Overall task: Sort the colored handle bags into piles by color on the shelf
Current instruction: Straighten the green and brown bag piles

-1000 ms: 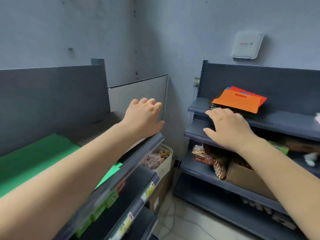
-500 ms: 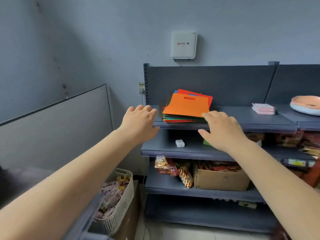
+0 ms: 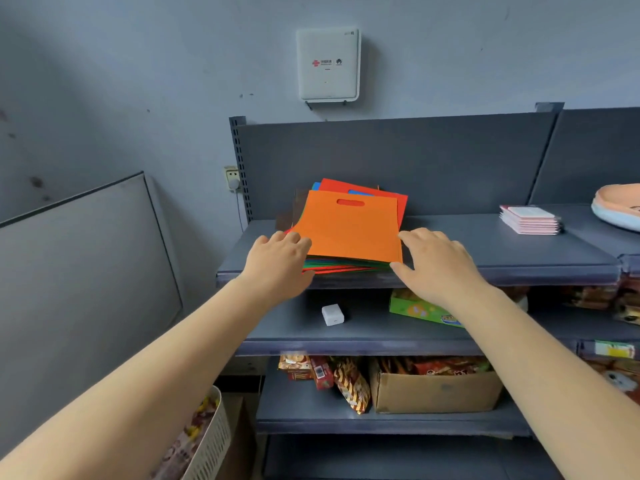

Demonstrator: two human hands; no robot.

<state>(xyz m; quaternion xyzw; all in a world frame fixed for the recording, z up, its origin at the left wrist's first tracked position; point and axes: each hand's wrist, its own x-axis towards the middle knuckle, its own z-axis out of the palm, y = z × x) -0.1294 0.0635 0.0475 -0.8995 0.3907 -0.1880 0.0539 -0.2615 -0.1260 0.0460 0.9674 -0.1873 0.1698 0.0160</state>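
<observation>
A mixed stack of handle bags lies on the top shelf [image 3: 502,247], with an orange bag [image 3: 349,230] on top. A red bag [image 3: 388,197] and a blue one peek out behind it, and green and red edges show underneath. My left hand [image 3: 277,261] touches the stack's front left corner. My right hand [image 3: 433,261] reaches the front right corner, fingers spread and thumb near the bags' edge. Neither hand grips a bag.
A pile of pink booklets [image 3: 530,220] and a pink and blue dish [image 3: 616,209] sit further right on the top shelf. A white cube [image 3: 332,315] and a green box [image 3: 422,311] lie one shelf down. Snacks and a cardboard box [image 3: 433,391] fill lower shelves. A white basket [image 3: 207,441] stands bottom left.
The view has swung right from the left shelving, which held a green bag, to this shelf. Both hands moved forward and now meet the stack's front corners.
</observation>
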